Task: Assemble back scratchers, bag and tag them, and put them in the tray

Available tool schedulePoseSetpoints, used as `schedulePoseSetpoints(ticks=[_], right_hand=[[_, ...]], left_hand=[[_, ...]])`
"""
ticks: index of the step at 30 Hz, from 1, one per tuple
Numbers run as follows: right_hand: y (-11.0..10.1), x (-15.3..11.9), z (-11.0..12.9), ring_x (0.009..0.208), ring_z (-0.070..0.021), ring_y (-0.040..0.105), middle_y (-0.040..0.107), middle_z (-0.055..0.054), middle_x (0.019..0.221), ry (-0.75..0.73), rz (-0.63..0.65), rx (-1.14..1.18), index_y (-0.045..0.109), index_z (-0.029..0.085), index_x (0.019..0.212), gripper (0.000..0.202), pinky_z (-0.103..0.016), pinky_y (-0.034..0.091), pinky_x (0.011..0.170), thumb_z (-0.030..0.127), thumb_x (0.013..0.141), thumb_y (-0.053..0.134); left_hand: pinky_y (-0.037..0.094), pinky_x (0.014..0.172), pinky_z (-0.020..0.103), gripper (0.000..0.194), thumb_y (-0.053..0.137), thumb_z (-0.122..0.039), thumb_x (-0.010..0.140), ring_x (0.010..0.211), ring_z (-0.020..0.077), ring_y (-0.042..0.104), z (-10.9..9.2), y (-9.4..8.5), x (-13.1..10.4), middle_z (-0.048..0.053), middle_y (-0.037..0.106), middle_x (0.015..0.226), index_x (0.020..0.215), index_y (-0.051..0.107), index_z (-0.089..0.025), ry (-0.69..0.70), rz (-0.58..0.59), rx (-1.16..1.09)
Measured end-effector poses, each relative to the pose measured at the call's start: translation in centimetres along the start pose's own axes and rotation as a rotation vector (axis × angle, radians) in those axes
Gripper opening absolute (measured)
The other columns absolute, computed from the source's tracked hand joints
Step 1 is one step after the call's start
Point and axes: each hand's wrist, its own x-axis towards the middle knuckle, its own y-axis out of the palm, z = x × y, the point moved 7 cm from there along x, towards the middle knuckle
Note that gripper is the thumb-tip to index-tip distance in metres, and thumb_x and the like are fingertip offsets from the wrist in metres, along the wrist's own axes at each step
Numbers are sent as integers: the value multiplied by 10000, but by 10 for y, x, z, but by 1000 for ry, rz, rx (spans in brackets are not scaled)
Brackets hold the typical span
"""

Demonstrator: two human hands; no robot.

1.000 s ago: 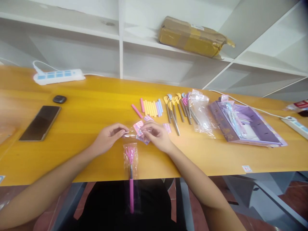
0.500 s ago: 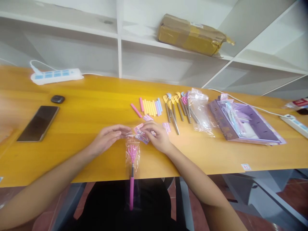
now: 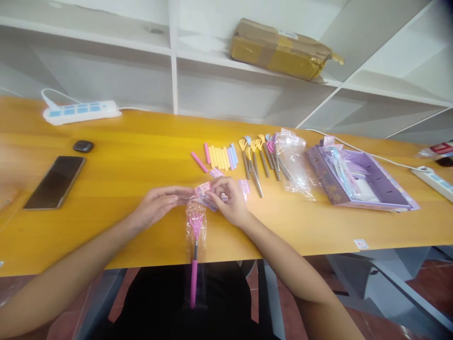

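A pink back scratcher [image 3: 193,278] lies inside a clear plastic bag [image 3: 201,231], its hand-shaped head towards the table and its handle over the table's front edge. My left hand [image 3: 161,202] pinches the top end of this bag between thumb and fingers. Between the fingers of my right hand [image 3: 230,200] is a small pink and purple printed card [image 3: 202,191], held up at the bag's mouth. More printed cards lie under and around the right hand, one loose card [image 3: 244,186] just beyond it.
Behind the hands lie several coloured handle tubes [image 3: 221,157] and metal scratcher rods [image 3: 255,172] with claw heads. Farther right are clear bags [image 3: 293,163] and a purple box [image 3: 375,182]. A phone [image 3: 54,182], black case [image 3: 83,146] and power strip [image 3: 83,111] are at left.
My right hand has brought the printed card slightly left, against the bag's top, and the card now faces up more plainly. The left hand stays at the bag's top.
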Motion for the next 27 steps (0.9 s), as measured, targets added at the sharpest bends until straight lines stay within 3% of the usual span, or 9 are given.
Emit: schedulePoseSetpoints(ticks=[10,16,21,27], right_hand=[[0,1,8,509,-96,465,459,102,631,-33,43,-103,569,234,1126,167,-251,375,558,319,1034,679],[1,4,17,558,-116,521,495,89,630,-141,83,-181,617,233,1165,139,-279,459,642,250,1040,674],[1,5,23,750,-183,629,613,-5,803,-202,108,-251,654,254,1168,116,-345,532,708,244,1056,624],[0,5,22,853,-204,657,683,-53,958,-199,111,-253,663,260,1178,127,-362,549,725,244,1062,612]], left_hand=[[513,1161,495,338,732,-259,950,1245,323,737,2,2,1,165,784,1328,1267,817,-180,-21,-8,-25],[497,1181,535,347,743,-278,952,1234,329,744,2,2,1,161,780,1336,1279,812,-188,-5,-2,-9],[505,1176,531,330,754,-286,945,1272,338,726,2,-1,0,156,767,1362,1254,824,-197,-11,-30,18],[507,1171,540,297,761,-284,934,1246,338,738,0,-2,0,150,787,1322,1206,843,-199,-11,-56,15]])
